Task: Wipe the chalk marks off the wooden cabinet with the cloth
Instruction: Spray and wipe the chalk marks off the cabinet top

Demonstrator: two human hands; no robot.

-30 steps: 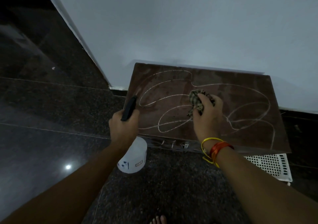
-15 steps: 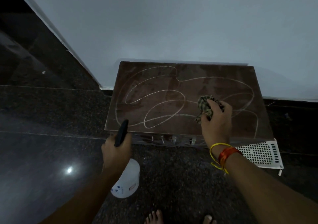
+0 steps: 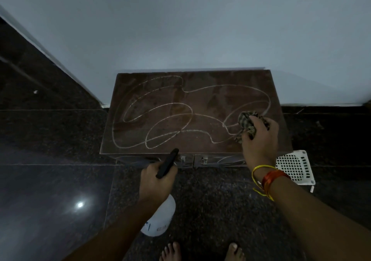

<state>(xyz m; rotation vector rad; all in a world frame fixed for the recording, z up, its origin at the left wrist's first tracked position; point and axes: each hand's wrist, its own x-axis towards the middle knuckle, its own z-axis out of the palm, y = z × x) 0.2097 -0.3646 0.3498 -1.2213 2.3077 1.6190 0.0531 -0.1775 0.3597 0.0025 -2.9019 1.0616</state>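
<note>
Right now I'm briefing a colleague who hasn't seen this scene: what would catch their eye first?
First, the looping white chalk marks sprawled across the brown wooden cabinet top against the pale wall. Next, the right hand pressing a crumpled patterned cloth onto the marks at the cabinet's right side. Nearer, the left hand grips a white spray bottle with a black nozzle, before the cabinet's front edge.

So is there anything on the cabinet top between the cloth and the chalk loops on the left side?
Nothing visible. The right hand holds the cloth on the cabinet top; the chalk marks lie on bare wood.
</note>
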